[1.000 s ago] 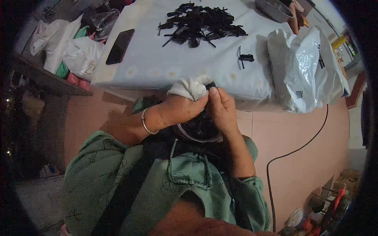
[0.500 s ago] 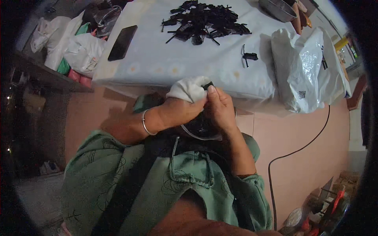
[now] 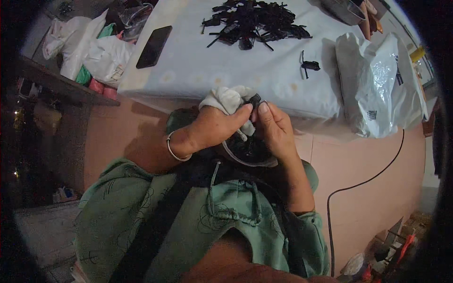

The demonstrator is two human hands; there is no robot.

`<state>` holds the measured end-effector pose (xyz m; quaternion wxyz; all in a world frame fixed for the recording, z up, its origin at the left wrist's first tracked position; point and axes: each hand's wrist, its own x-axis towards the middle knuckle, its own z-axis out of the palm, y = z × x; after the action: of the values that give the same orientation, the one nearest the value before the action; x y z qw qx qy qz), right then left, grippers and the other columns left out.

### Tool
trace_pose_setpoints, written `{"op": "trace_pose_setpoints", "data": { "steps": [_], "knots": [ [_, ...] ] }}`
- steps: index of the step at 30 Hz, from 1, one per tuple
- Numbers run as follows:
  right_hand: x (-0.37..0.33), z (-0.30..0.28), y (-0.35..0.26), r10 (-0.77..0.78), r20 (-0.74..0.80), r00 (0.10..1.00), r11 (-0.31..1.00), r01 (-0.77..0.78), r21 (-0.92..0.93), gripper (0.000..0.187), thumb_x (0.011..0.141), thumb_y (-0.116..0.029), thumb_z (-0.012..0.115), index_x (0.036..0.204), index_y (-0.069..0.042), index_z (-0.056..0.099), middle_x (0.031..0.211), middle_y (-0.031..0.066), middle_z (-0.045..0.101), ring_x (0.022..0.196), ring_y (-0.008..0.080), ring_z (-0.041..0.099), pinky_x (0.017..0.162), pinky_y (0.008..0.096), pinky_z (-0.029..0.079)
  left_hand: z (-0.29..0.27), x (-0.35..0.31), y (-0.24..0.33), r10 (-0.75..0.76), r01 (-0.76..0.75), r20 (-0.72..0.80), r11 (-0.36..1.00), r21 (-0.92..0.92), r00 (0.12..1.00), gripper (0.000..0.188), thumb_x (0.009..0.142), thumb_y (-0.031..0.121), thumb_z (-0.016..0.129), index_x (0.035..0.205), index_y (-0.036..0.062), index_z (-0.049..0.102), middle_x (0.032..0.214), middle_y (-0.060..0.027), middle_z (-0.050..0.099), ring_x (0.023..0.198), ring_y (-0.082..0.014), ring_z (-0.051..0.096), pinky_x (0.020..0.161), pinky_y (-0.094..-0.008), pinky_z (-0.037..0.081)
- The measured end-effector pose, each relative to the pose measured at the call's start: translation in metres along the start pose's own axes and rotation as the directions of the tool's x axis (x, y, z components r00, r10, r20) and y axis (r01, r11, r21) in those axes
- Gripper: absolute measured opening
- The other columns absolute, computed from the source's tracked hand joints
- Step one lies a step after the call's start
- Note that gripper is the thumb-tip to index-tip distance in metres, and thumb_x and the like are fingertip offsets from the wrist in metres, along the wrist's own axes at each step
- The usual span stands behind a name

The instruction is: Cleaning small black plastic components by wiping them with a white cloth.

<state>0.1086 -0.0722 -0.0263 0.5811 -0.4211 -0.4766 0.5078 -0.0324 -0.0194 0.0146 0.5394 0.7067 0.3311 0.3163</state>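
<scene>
My left hand (image 3: pixel 219 125) is closed round a bunched white cloth (image 3: pixel 225 99) just in front of the table's near edge. A small black part (image 3: pixel 255 100) sticks up from the cloth, pinned by my left thumb. My right hand (image 3: pixel 279 129) is beside it, thumb against bent fingers in a pinch; what lies between them is too small to make out. Below both hands, at my lap, a pale-rimmed container (image 3: pixel 231 154) holds dark pieces, partly hidden by my hands.
On the white-covered table (image 3: pixel 198 70) lie a heap of black parts (image 3: pixel 255 23), one separate black part (image 3: pixel 310 65) and a dark phone (image 3: pixel 154 47). A white plastic bag (image 3: pixel 368 89) stands at right, near a metal bowl (image 3: pixel 342 10). A black cable (image 3: pixel 358 184) crosses the floor.
My right hand has shifted slightly right, away from the cloth. The black part now shows more above it, under my left thumb. The whole view has shifted a little.
</scene>
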Motion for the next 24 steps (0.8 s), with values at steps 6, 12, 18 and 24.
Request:
{"op": "trace_pose_setpoints", "data": {
  "steps": [6,12,18,24],
  "knots": [
    [0.001,0.002,0.002,0.017,-0.001,1.000,0.999,-0.017,-0.032,0.030,0.091,-0.029,0.042,0.073,-0.007,0.050,0.060,-0.0078,0.041,0.052,0.0014,0.032,0.046,0.0172,0.025,-0.002,0.003,-0.007,0.118,-0.128,0.056,0.964,0.232,0.991,0.019,0.080,0.006,0.051,0.098,-0.0026,0.054,0.072,-0.0028,0.058,0.064,-0.0071,0.052,0.056,-0.0225,0.044],
    [-0.002,0.005,0.005,-0.023,-0.044,0.999,0.999,0.022,-0.028,0.028,0.091,-0.028,0.043,0.074,-0.007,0.052,0.061,-0.0083,0.042,0.053,0.0010,0.032,0.046,0.0174,0.025,-0.001,0.001,-0.007,0.255,-0.256,0.053,0.892,0.373,0.965,0.019,0.079,0.007,0.052,0.095,-0.0025,0.055,0.070,-0.0058,0.059,0.063,-0.0128,0.054,0.058,-0.0265,0.045],
    [-0.003,0.017,0.017,0.066,-0.095,0.993,0.996,-0.059,0.070,0.028,0.092,-0.023,0.041,0.075,-0.003,0.050,0.068,-0.0039,0.046,0.065,0.0051,0.039,0.060,0.0209,0.036,0.003,-0.002,-0.001,0.452,-0.397,0.049,0.722,0.566,0.891,0.020,0.077,0.008,0.053,0.095,-0.0003,0.056,0.087,-0.0156,0.058,0.077,-0.0288,0.058,0.068,-0.0332,0.047],
    [-0.001,0.022,0.020,0.011,-0.168,0.986,0.994,0.008,0.108,0.028,0.091,-0.025,0.042,0.075,-0.004,0.051,0.069,-0.0048,0.047,0.066,0.0048,0.041,0.060,0.0205,0.037,0.003,-0.004,0.001,0.311,-0.293,0.094,0.691,0.661,0.946,0.023,0.077,0.006,0.051,0.099,-0.0009,0.054,0.092,-0.0170,0.056,0.081,-0.0304,0.057,0.072,-0.0336,0.047]
  ]
}}
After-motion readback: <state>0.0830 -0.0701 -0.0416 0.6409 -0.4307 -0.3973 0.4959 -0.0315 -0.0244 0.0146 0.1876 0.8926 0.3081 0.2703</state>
